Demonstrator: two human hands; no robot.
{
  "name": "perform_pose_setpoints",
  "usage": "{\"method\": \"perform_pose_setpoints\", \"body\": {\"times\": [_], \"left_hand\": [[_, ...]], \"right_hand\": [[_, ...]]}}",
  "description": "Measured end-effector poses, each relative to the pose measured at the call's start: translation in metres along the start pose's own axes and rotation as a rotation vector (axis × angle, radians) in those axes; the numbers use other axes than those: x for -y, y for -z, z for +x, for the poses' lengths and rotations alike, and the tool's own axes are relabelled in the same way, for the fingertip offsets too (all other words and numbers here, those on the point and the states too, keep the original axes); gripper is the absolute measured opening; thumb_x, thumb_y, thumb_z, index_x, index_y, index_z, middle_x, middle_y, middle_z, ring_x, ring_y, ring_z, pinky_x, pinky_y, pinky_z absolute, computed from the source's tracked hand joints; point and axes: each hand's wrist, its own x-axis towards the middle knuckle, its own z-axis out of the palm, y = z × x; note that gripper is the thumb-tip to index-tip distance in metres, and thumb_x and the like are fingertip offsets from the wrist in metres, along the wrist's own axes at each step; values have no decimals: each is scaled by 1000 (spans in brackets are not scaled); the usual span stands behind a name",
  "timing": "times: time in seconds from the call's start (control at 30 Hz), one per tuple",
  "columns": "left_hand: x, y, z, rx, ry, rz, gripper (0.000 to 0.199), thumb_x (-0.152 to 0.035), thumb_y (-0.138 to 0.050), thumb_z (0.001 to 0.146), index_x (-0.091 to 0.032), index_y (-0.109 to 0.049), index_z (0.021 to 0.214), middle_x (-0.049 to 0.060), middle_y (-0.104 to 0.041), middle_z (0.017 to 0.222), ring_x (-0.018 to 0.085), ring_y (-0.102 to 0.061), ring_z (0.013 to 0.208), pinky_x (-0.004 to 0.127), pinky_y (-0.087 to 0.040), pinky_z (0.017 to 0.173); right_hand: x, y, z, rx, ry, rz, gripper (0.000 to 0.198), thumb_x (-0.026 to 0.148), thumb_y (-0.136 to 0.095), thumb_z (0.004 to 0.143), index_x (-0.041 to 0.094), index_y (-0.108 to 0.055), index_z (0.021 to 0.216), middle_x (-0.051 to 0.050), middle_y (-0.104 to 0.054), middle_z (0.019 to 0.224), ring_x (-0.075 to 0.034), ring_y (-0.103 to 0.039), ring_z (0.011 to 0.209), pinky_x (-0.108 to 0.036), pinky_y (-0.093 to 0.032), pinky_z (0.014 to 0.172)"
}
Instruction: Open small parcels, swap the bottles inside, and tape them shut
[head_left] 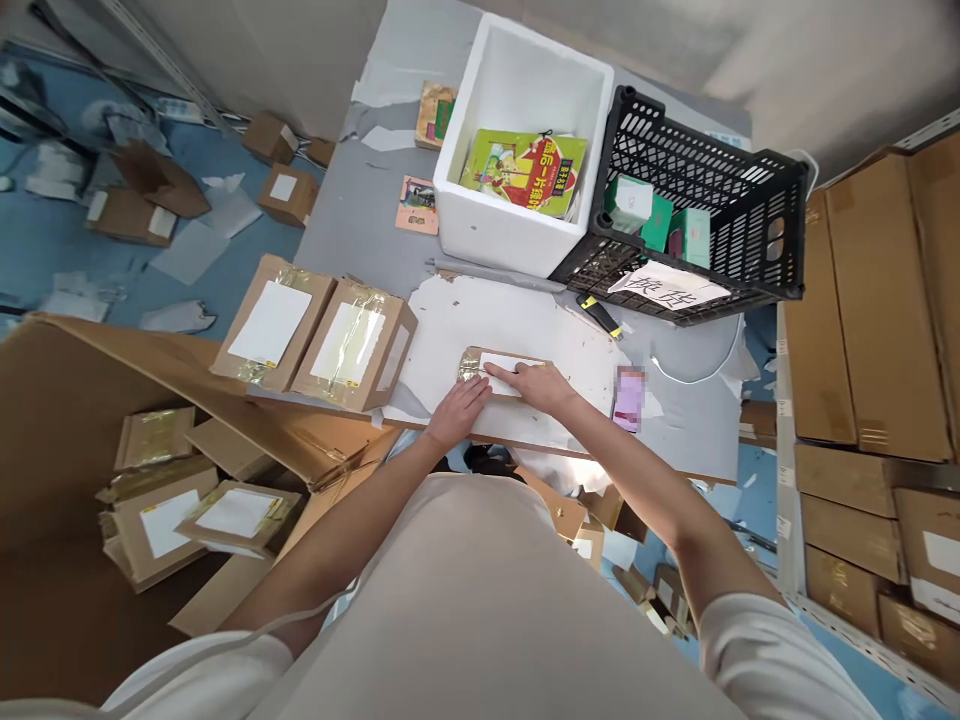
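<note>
A small cardboard box (471, 362) lies flat near the front edge of the table, clear tape over its left end and a white label (504, 362) on top. My left hand (460, 410) rests on the left part of its near side, fingers stretched and holding nothing. With the index finger extended, my right hand (544, 385) presses on the label; its other fingers are partly hidden. Two taped, labelled cardboard boxes (354, 340) stand to the left. A yellow-and-black box cutter (600, 315) lies beyond my right hand, and a purple item (628, 400), partly blurred, sits to its right.
At the back stand a white foam box (457, 210) with colourful books and a black plastic crate (679, 290) with small green boxes. A big open carton (187, 370) holding parcels is at left. Shelved cartons (870, 320) line the right. Paper scraps and boxes litter the floor.
</note>
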Motion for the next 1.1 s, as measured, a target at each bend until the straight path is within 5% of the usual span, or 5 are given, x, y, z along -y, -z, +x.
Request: {"method": "perform_pose_setpoints", "body": {"times": [0.17,0.47,0.9,1.1], "left_hand": [[2,-1,-1,0,0,-33,41,-22,-34,94,-16,-47,132,15,-51,135,24,-34,135,50,-31,108],[-1,-1,-2,8,47,8,41,-24,-32,94,-17,-48,131,15,-52,134,24,-35,135,50,-30,109],[-1,-2,-1,3,89,41,42,-22,-33,93,-22,-48,132,12,-51,135,24,-37,133,47,-30,108],[-11,18,8,82,55,115,44,-37,-44,89,-21,-50,129,14,-53,132,30,-42,128,49,-30,105]], "right_hand": [[9,-6,-1,-46,-6,-11,69,13,-25,93,42,12,143,-13,-61,107,-25,-64,83,-39,-37,74],[-4,0,-14,-13,-8,-45,68,9,-30,91,38,-5,147,-14,-65,105,-24,-64,86,-38,-38,76],[-65,-38,-105,11,-260,27,73,2,-37,85,42,-22,144,-10,-65,85,-22,-63,73,-33,-37,68],[-52,-58,-132,-123,-417,364,59,28,-38,93,36,-15,147,-8,-67,93,-22,-63,74,-29,-38,64]]}}
